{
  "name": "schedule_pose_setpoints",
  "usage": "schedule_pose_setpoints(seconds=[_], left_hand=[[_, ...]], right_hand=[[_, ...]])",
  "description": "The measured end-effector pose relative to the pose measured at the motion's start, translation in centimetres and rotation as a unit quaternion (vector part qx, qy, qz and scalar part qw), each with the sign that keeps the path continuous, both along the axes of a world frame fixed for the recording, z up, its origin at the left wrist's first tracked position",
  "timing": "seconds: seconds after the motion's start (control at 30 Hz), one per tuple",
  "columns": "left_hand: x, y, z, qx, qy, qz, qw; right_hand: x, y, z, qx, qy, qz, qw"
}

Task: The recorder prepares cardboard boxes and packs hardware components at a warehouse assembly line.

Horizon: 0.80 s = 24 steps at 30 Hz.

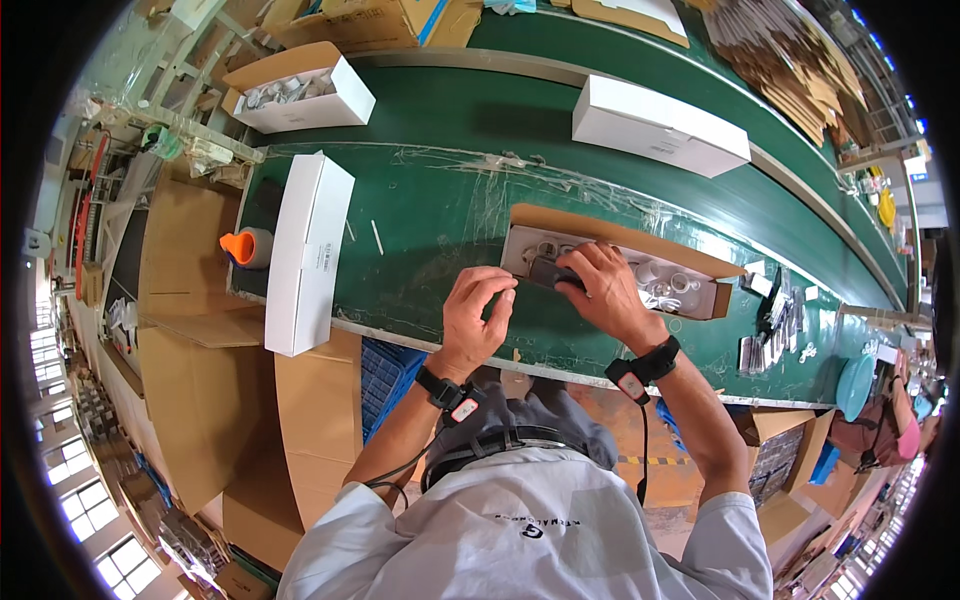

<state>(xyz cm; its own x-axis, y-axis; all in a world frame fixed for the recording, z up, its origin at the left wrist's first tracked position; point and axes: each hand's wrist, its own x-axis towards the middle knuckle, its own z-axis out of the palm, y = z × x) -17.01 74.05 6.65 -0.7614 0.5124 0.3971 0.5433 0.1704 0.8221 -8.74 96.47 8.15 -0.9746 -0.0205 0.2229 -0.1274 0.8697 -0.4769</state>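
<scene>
An open long white carton (517, 259) with a brown inner flap lies on the green workbench in front of me. Inside it are white round parts (646, 271) and white cables (660, 295). My right hand (611, 292) reaches over the carton and grips a dark, block-like object (551, 274), partly hidden by the fingers. Just outside the carton's left end, my left hand (478, 315) hovers with curled fingers and the thumb apart. Nothing shows between them.
A closed white carton (307, 255) and an orange tape dispenser (247, 247) sit to the left. Beyond, on the green conveyor belt (480, 105), are another closed carton (660, 127) and an open filled one (300, 94). Dark strip-like packs (776, 330) lie right, near a person (885, 427).
</scene>
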Motion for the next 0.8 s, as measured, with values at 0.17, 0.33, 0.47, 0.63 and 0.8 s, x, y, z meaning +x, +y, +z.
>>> schedule_pose_setpoints(seconds=[0.17, 0.33, 0.47, 0.63, 0.8], left_hand=[[0.5, 0.7, 0.5, -0.003, 0.017, -0.021, 1.0], [1.3, 0.6, 0.3, -0.018, 0.0, -0.025, 1.0], [1.6, 0.6, 0.0, -0.026, -0.027, -0.023, 0.999], [1.7, 1.3, 0.5, -0.02, -0.023, -0.022, 0.999], [1.5, 3.7, 0.9, -0.078, 0.141, -0.075, 0.984]], right_hand=[[0.0, 0.0, -0.3, -0.024, -0.008, -0.002, 1.0], [0.7, -0.7, -0.6, 0.058, 0.067, 0.034, 0.995], [0.7, 0.0, -1.1, -0.026, 0.083, 0.026, 0.996], [0.7, 1.7, 0.8, -0.507, 0.02, -0.112, 0.855], [5.8, 3.9, 5.1, -0.604, 0.073, -0.209, 0.766]])
